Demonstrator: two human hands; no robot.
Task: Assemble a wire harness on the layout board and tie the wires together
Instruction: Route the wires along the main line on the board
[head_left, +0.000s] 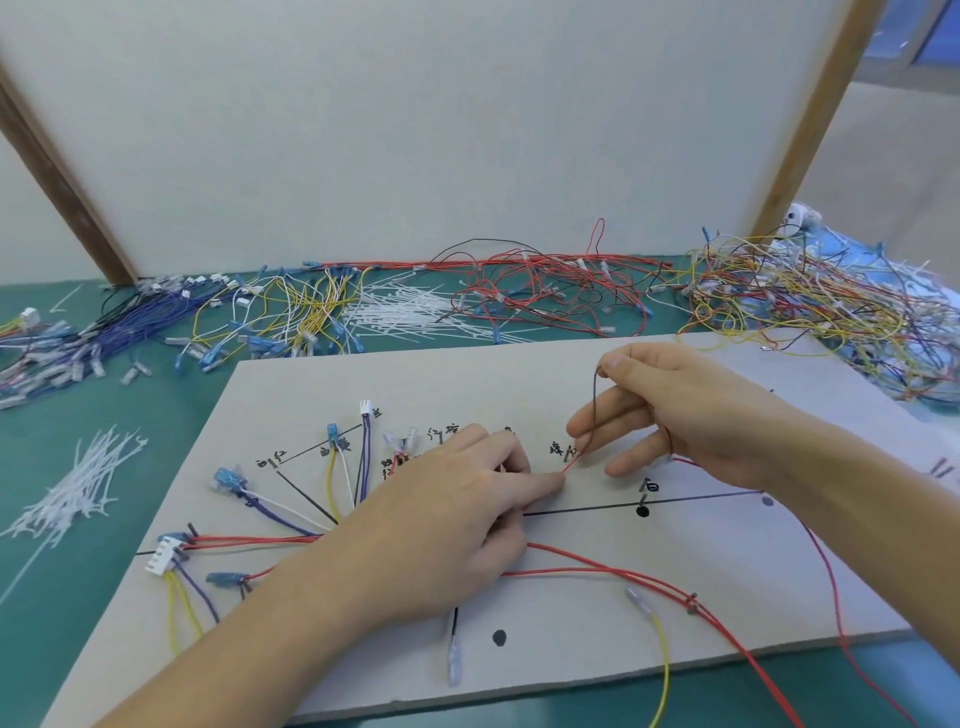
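Red wire (570, 464) lay pinched in the left hand (457, 514) on the layout board (571, 379); the right hand (675, 410) had its grip clamped on a dark wire (595, 400).

A green table (78, 561) carries the layout board (727, 571), loose wires (519, 291) and cable ties (78, 488).

The board (519, 384) bears handwritten black Chinese marks beside its drawn lines. Only one near the frame's centre-right reads clearly: "白" (650, 486). The others, at centre-left, are too blurred to read.
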